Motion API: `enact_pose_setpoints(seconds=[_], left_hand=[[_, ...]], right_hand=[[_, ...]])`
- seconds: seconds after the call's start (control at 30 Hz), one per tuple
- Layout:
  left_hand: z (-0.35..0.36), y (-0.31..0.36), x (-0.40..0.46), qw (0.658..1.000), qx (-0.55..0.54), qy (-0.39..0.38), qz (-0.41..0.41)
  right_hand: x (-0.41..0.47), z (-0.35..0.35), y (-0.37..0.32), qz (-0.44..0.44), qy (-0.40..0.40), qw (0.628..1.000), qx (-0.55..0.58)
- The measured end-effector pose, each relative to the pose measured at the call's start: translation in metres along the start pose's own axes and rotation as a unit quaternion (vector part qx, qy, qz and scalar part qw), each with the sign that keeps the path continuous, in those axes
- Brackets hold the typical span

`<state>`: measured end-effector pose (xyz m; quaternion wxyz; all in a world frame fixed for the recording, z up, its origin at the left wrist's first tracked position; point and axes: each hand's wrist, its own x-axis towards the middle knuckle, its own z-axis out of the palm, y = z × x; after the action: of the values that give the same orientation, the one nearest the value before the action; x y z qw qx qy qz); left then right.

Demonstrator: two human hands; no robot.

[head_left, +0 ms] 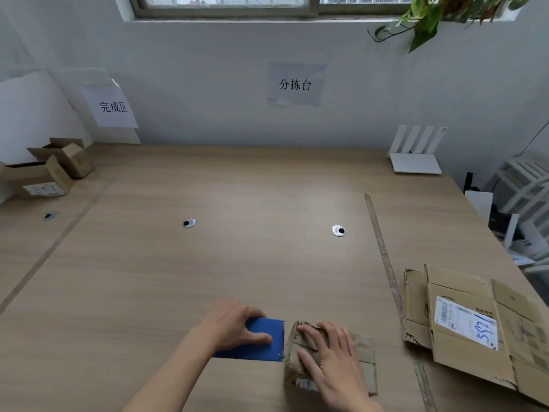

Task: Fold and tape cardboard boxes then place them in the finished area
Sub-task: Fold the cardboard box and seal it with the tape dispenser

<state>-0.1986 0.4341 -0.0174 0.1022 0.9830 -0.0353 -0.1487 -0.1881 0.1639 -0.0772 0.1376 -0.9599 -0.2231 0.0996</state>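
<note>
Blue tape dispenser (261,340) clamped in left hand (234,324); right hand (329,350) flat, fingers straight, on small cardboard box (329,356). Advice: press flaps flat, pull tape straight.

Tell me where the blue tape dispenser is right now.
In the head view, the blue tape dispenser lies on the table at bottom centre, gripped by the left hand, against the left side of the small cardboard box under the right hand.

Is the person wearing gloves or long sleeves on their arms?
No. The left hand and right hand are both bare, with no gloves, rings or watch showing. Both forearms are bare too; no sleeve shows as far as the bottom of the picture.
</note>
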Motion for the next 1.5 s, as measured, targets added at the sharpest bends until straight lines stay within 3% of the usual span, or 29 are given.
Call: enact_pose_setpoints(seconds=[0.3, 0.43, 0.5, 0.8, 0.87, 1.1, 1.3, 1.5], left_hand=[[0.017, 0.005, 0.007, 0.999, 0.029, -0.018, 0.016], [0.023, 0.007, 0.015, 0.998, 0.054, -0.017, 0.014], [0.016, 0.01, 0.021, 0.997, 0.074, -0.023, 0.027], [-0.006, 0.032, 0.03, 0.97, 0.224, -0.065, 0.074], [0.001, 0.026, 0.02, 0.965, 0.246, -0.083, 0.047], [0.051, -0.014, -0.02, 0.99, 0.11, -0.015, -0.088], [0.084, -0.018, -0.028, 0.991, 0.069, 0.036, -0.11], [0.111, -0.015, -0.029, 0.988, 0.057, 0.046, -0.136]], right_hand=[[0.002, -0.001, -0.005, -0.001, -0.008, 1.0, 0.002], [-0.001, -0.004, -0.016, -0.017, 0.037, 0.999, 0.018], [-0.002, -0.006, -0.013, -0.013, -0.006, 1.0, 0.01], [-0.004, 0.0, -0.008, -0.013, -0.025, 0.999, -0.03], [-0.007, 0.001, -0.01, -0.007, -0.028, 0.999, -0.016], [0.001, -0.003, -0.011, 0.015, -0.019, 0.999, 0.024], [0.015, 0.003, -0.043, 0.136, 0.028, 0.99, 0.027], [0.019, 0.012, -0.049, 0.143, 0.042, 0.989, 0.015]])
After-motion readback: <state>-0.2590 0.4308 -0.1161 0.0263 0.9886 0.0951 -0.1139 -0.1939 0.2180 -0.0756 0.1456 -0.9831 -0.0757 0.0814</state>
